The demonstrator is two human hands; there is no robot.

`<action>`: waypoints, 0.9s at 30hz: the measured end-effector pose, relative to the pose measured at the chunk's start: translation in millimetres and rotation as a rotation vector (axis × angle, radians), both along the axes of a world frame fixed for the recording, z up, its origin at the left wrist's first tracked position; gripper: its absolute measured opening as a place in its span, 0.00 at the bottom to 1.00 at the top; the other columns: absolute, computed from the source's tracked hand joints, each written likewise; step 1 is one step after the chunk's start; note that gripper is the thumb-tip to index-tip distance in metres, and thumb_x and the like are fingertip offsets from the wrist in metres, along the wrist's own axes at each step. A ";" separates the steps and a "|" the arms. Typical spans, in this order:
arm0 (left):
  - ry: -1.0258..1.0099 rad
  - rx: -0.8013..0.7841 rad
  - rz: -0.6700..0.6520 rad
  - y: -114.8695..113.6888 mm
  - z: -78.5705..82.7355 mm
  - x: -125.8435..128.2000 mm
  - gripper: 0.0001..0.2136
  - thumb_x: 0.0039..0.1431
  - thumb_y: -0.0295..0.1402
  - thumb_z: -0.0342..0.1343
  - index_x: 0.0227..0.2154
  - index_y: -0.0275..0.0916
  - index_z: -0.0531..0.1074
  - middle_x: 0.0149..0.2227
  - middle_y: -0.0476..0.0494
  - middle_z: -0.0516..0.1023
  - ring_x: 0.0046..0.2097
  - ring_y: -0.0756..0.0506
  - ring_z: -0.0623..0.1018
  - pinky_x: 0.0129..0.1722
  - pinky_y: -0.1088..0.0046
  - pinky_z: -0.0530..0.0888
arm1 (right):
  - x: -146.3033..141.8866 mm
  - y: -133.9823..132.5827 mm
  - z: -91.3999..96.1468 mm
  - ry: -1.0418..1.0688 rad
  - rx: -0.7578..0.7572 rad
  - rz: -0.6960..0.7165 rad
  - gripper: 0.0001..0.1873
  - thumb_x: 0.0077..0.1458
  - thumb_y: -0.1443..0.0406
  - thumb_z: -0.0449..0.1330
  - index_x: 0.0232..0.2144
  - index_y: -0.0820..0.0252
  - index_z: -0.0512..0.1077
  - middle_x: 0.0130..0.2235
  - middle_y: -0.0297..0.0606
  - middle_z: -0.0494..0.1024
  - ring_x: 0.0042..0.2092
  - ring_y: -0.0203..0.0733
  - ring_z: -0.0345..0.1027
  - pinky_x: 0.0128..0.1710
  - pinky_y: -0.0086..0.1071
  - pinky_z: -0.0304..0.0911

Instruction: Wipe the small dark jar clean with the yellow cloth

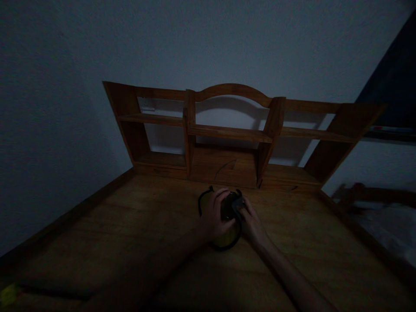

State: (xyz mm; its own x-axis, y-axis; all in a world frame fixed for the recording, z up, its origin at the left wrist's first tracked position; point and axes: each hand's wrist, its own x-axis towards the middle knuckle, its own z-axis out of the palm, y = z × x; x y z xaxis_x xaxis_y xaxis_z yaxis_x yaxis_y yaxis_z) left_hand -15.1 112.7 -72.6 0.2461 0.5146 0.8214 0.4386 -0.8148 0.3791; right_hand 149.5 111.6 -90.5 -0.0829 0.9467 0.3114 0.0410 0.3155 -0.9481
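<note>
The scene is very dim. Both of my hands meet over a small dark object on a wooden desk. My left hand curls over its left side with fingers wrapped on it. My right hand presses against its right side, fingers closed on it. Under the hands lies a round yellowish thing with a dark rim; a dark loop of that rim shows at the left. What the dark object is cannot be made out.
A wooden hutch with open shelves and an arched top stands at the back of the desk against a pale wall. Raised wooden edges run along the desk's left and right sides. Blurred wooden furniture shows at right. A yellow spot sits at lower left.
</note>
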 end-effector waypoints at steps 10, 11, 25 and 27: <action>0.254 0.123 -0.043 -0.4 -6.0 -3.8 0.33 0.54 0.32 0.56 0.62 0.37 0.52 0.61 0.35 0.55 0.62 0.40 0.59 0.60 0.58 0.62 | -2.4 -2.2 3.5 0.005 0.021 0.002 0.20 0.56 0.63 0.57 0.52 0.60 0.65 0.49 0.42 0.71 0.49 0.43 0.67 0.52 0.37 0.62; 0.269 0.129 -0.050 -1.2 -6.1 -3.7 0.33 0.54 0.31 0.56 0.62 0.37 0.52 0.61 0.35 0.55 0.62 0.39 0.58 0.60 0.57 0.62 | -2.6 -4.0 6.0 -0.018 0.040 -0.006 0.19 0.57 0.62 0.56 0.51 0.60 0.66 0.48 0.42 0.72 0.47 0.42 0.67 0.50 0.36 0.63; 0.036 0.057 -0.023 -2.0 -3.4 -1.1 0.36 0.46 0.26 0.59 0.60 0.36 0.53 0.60 0.35 0.57 0.62 0.41 0.59 0.61 0.58 0.61 | 2.8 -11.2 14.9 -0.262 0.100 -0.089 0.18 0.63 0.59 0.49 0.50 0.61 0.69 0.43 0.42 0.75 0.40 0.41 0.70 0.39 0.32 0.63; 0.004 0.068 0.000 -1.0 -2.2 -1.5 0.36 0.46 0.27 0.59 0.59 0.36 0.54 0.59 0.35 0.57 0.61 0.41 0.60 0.61 0.58 0.62 | -0.5 -7.1 11.3 -0.057 0.011 -0.036 0.20 0.60 0.58 0.54 0.51 0.60 0.67 0.48 0.41 0.73 0.46 0.43 0.68 0.46 0.34 0.63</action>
State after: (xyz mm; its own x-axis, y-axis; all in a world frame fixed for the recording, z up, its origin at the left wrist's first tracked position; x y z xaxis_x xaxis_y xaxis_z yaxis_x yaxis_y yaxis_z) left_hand -16.6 111.7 -74.8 0.2495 0.4573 0.8536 0.4400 -0.8388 0.3207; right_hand 149.0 104.5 -79.2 -0.0664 0.9459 0.3174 0.1063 0.3230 -0.9404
